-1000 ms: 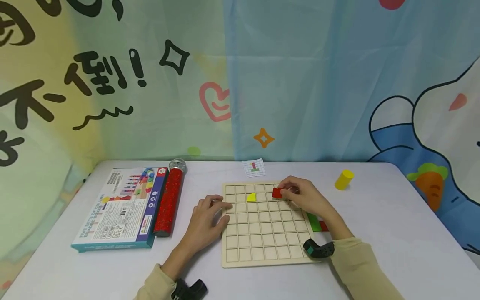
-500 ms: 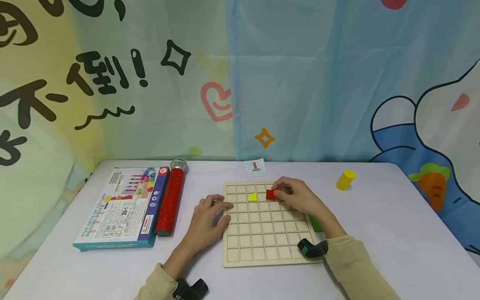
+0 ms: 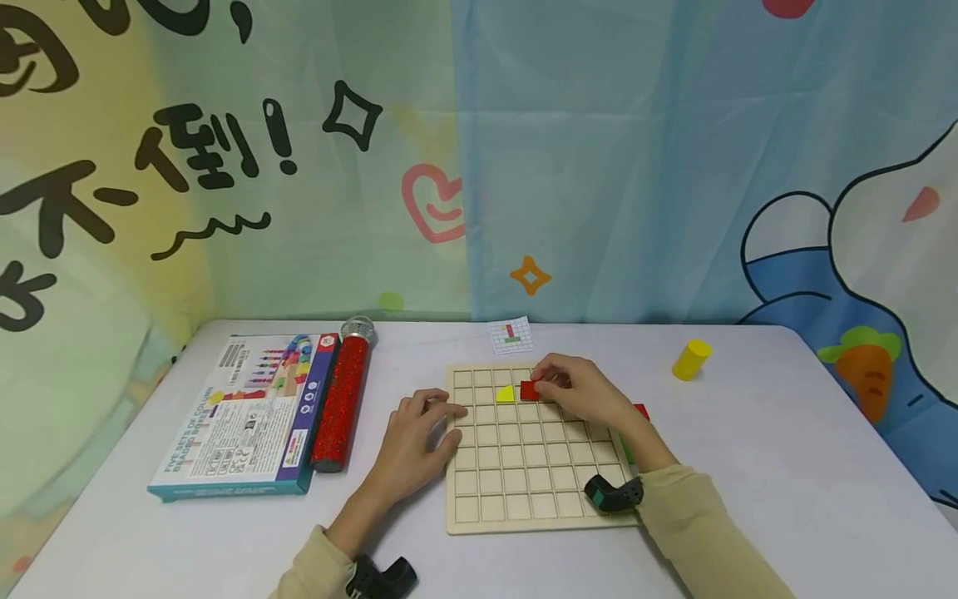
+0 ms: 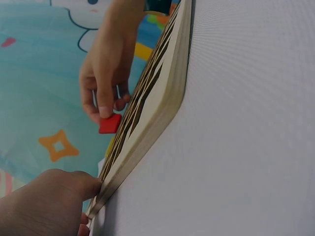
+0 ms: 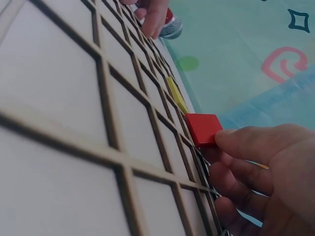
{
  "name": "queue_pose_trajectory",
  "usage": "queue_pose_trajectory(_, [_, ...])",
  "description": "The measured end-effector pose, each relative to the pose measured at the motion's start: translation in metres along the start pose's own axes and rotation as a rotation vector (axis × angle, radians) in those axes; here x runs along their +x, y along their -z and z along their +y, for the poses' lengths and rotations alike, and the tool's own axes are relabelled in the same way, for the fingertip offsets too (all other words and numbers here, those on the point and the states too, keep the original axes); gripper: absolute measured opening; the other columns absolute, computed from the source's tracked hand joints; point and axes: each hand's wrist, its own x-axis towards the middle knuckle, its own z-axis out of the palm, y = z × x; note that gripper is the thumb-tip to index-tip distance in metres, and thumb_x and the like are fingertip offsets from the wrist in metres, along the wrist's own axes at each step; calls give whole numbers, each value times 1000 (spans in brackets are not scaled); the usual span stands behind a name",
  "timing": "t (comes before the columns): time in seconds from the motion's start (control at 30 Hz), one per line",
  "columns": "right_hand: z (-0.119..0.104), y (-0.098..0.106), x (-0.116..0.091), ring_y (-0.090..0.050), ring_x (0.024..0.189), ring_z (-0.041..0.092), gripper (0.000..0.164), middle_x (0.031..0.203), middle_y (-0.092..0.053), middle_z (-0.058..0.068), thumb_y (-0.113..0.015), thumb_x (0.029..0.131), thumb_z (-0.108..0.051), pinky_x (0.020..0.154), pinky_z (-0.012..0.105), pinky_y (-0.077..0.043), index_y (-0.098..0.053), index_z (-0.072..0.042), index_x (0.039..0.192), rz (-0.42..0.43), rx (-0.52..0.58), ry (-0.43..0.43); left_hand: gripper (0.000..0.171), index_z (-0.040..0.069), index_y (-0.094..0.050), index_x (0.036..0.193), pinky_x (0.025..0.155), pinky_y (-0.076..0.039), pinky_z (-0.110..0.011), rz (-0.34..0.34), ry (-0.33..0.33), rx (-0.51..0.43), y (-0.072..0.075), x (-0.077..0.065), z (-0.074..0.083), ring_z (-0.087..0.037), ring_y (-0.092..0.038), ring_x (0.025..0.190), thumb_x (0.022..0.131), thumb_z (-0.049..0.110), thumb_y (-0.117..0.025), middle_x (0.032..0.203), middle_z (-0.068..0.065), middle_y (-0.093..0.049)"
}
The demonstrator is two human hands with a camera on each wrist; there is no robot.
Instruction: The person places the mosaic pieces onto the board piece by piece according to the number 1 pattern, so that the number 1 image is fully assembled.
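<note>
Across the back hangs a pastel printed curtain [image 3: 599, 183], and before it stretches a white counter [image 3: 793, 499]. On it lie a gridded wooden board [image 3: 490, 481] and, to the left, a printed box [image 3: 232, 424], contents hidden, with a red microphone [image 3: 340, 408] just beside it. The person's left hand [image 3: 414, 437] rests on the board's left edge, thumb and fingers apart. At the far rows, the right hand's [image 3: 576, 389] fingers pinch a red block [image 3: 528, 391], near a yellow piece [image 3: 505, 394] on the board.
</note>
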Motion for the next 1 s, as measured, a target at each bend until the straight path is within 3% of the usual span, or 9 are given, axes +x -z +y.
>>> queue_pose_trajectory(0.3, [0,-4,4,-58,82,14,9,90,-65,1,-59,92,-16,75,31,-48,-62,-12,100,-2,-15,12,27,25,-67,112,89,-35,-41,-36,32,-9,1,1,1,-24,-48,111,85,19,-65,126,-6,-55])
queue_pose_trajectory(1.0, [-4,-7,5,-54,78,12,9,88,-61,-1,-59,92,-15,72,30,-44,-64,-12,100,-17,-102,16,27,23,-67,110,87,-35,-41,-6,13,11,2,0,2,-24,-48,110,83,19,-67,124,-5,-55])
